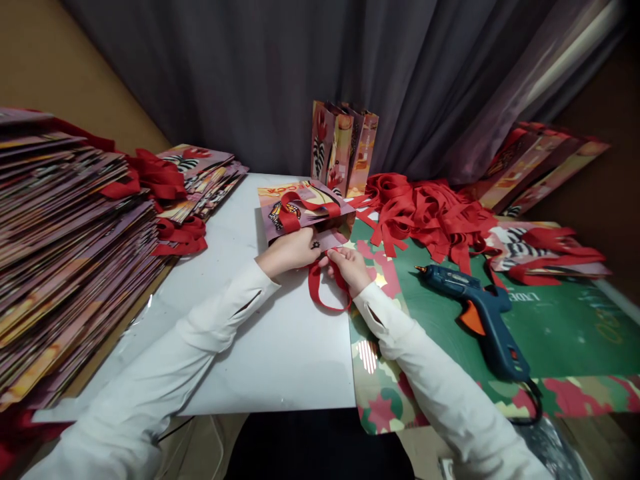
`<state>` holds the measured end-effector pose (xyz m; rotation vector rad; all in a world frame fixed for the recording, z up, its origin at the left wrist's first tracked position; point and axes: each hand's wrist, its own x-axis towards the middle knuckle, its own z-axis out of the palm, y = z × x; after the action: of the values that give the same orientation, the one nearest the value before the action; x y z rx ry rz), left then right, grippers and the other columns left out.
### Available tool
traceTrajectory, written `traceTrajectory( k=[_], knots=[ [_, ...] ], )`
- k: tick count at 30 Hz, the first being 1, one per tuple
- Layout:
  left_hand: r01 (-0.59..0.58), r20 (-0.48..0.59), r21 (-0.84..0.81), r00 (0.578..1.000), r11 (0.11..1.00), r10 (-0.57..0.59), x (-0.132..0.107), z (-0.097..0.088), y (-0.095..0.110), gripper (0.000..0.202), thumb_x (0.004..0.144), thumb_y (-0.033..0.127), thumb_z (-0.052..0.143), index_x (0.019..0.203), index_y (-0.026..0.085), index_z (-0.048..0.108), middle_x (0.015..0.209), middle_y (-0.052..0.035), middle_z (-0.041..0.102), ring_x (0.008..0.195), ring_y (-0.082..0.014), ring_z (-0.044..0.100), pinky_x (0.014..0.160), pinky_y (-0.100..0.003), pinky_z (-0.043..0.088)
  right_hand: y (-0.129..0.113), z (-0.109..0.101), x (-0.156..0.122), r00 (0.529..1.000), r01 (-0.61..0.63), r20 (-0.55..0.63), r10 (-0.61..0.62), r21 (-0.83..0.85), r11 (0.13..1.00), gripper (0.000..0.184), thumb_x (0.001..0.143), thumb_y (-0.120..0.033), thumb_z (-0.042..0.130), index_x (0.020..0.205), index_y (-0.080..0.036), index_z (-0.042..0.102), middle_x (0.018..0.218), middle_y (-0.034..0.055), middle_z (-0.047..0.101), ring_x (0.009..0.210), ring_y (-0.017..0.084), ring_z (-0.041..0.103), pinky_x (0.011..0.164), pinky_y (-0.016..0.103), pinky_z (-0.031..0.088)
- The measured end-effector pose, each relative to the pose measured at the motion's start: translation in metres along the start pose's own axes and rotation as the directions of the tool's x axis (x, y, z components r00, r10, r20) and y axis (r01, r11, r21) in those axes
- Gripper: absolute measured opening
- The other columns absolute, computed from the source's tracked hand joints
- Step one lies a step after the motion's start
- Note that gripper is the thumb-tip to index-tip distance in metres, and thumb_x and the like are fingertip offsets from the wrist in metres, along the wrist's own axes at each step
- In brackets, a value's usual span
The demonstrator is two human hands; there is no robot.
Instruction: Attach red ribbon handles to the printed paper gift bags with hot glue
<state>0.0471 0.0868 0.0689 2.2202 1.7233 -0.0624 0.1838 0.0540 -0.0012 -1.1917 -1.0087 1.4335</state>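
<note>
Paper gift bag (300,203) looks light, easily creased; left hand (291,253) fingers closed on its mouth edge; right hand (351,267) pinches limp red ribbon (314,283), probably best held near its ends

Hot-glue gun (480,317), blue w/ orange trigger, lies on its side right of the grip, nozzle pointing back toward it, cord (534,403) trailing off nearer the person. It rests on a green sheet w/ red floral print (560,327), which starts just under the grip & runs right. Heap of loose red ribbon strips (430,213) beyond-right. Three printed gift bags (345,150) stand upright straight beyond, against a grey curtain (250,80). Tall stack of flat bags (65,247) far left; smaller stack w/ red handles (200,177) beyond-left. More flat bags (540,253) far right. White tabletop (260,347) below & left.
</note>
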Motion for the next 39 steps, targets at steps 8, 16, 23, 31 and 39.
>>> traceTrajectory(
  k=[8, 16, 23, 31, 39],
  knots=[
    [-0.015, -0.007, -0.012, 1.0, 1.0, 0.015, -0.001, -0.002, 0.0, 0.028, 0.084, 0.038, 0.055, 0.103, 0.018, 0.057, 0.09, -0.007, 0.069, 0.077, -0.0224, 0.065, 0.054, -0.025, 0.036, -0.003, 0.001, -0.002, 0.999, 0.033, 0.03, -0.033, -0.006, 0.999, 0.024, 0.077, -0.037, 0.063, 0.063, -0.021, 0.052, 0.04, -0.0052, 0.053, 0.038, 0.008, 0.042, 0.043, 0.021, 0.04],
    [-0.047, -0.016, -0.04, 0.999, 0.998, 0.047, -0.001, -0.003, -0.001, 0.027, 0.084, 0.038, 0.053, 0.101, 0.017, 0.058, 0.088, -0.0057, 0.069, 0.074, -0.0206, 0.064, 0.054, -0.025, 0.035, -0.003, 0.002, -0.003, 0.995, 0.081, 0.061, -0.081, -0.003, 0.997, 0.03, 0.077, -0.046, 0.065, 0.07, -0.023, 0.047, 0.044, -0.0065, 0.056, 0.04, 0.008, 0.046, 0.044, 0.02, 0.04],
    [-0.05, -0.022, -0.061, 0.999, 0.997, 0.049, 0.001, -0.002, -0.002, 0.032, 0.086, 0.039, 0.051, 0.108, 0.017, 0.058, 0.096, -0.0075, 0.07, 0.081, -0.0221, 0.066, 0.057, -0.025, 0.038, 0.004, -0.002, 0.005, 0.989, 0.143, 0.036, -0.146, 0.073, 0.987, 0.039, 0.068, -0.052, 0.072, 0.077, -0.022, 0.048, 0.058, -0.0039, 0.068, 0.038, 0.007, 0.047, 0.04, 0.02, 0.039],
    [-0.043, -0.007, -0.05, 0.999, 0.998, 0.043, 0.0, 0.001, 0.0, 0.037, 0.089, 0.041, 0.047, 0.116, 0.017, 0.057, 0.1, -0.008, 0.072, 0.084, -0.022, 0.068, 0.063, -0.024, 0.045, 0.007, -0.003, 0.008, 0.993, 0.117, -0.033, -0.115, 0.075, 0.99, 0.034, 0.069, -0.047, 0.071, 0.07, -0.02, 0.049, 0.052, -0.0016, 0.066, 0.035, 0.007, 0.048, 0.037, 0.019, 0.039],
    [-0.048, -0.021, 0.141, 0.998, 0.989, 0.052, -0.02, 0.0, 0.007, 0.037, 0.091, 0.036, 0.046, 0.114, 0.012, 0.063, 0.11, -0.0181, 0.069, 0.096, -0.0289, 0.067, 0.076, -0.03, 0.05, 0.007, -0.009, 0.012, 0.974, 0.084, -0.212, -0.082, 0.0, 0.996, 0.027, 0.078, -0.036, 0.065, 0.067, -0.02, 0.046, 0.049, -0.0024, 0.062, 0.037, 0.006, 0.048, 0.04, 0.017, 0.04]
  ],
)
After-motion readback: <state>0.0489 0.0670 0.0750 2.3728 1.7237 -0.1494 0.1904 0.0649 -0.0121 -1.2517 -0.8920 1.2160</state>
